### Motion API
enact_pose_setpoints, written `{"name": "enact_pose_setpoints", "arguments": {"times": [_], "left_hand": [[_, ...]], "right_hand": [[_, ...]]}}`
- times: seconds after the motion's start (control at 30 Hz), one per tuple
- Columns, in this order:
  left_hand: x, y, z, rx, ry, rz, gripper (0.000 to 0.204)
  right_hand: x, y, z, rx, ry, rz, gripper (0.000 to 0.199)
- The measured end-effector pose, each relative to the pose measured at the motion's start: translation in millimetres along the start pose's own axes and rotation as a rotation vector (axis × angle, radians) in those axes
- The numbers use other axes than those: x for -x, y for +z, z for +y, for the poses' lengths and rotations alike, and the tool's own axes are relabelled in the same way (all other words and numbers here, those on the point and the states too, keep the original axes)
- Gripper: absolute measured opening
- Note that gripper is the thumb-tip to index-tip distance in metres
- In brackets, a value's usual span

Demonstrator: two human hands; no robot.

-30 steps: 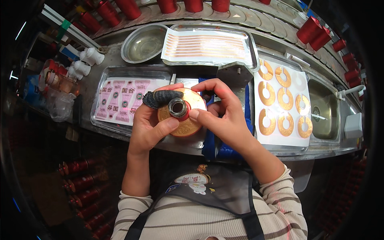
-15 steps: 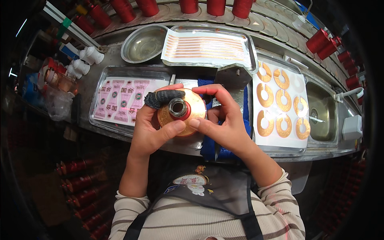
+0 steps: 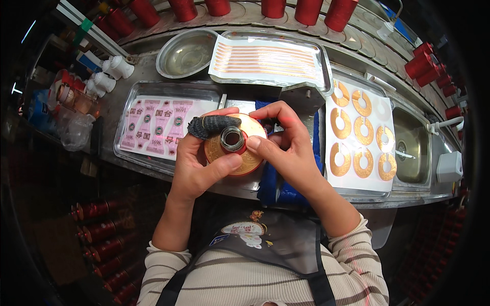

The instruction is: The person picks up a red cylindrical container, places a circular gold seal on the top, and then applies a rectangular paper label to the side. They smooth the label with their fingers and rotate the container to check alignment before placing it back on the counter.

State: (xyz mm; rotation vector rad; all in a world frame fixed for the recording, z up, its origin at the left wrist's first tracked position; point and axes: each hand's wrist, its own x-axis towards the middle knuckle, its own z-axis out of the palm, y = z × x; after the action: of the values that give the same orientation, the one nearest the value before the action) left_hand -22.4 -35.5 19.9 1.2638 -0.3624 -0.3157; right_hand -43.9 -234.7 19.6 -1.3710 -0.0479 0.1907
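Gold disc [image 3: 240, 153] clamped between both hands' fingers [image 3: 255, 145], label tray [image 3: 127, 109] left, ring sheet [image 3: 360, 135] right

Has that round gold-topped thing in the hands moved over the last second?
No. The gold-topped disc sits just right of the pink label tray, as before.

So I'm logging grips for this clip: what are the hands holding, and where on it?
Both hands hold a round gold-faced disc by its rim: left hand from below-left, right hand from the right.
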Motion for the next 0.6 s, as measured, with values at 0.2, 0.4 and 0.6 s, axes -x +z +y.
{"name": "enact_pose_setpoints", "arguments": {"times": [0.2, 0.4, 0.6], "left_hand": [[-0.5, -0.4, 0.0, -0.006, 0.0, -0.014, 0.066], [3.9, -5.0, 0.8, 0.063, -0.049, -0.072, 0.077], [7.6, -8.7, -5.1, -0.012, -0.041, -0.075, 0.081]], "right_hand": [[-2.4, 5.2, 4.9, -0.125, -0.081, 0.038, 0.027], [6.6, -2.8, 7.4, 0.203, -0.144, 0.034, 0.048], [5.2, -0.6, 9.8, 0.049, -0.072, 0.023, 0.054]]}}
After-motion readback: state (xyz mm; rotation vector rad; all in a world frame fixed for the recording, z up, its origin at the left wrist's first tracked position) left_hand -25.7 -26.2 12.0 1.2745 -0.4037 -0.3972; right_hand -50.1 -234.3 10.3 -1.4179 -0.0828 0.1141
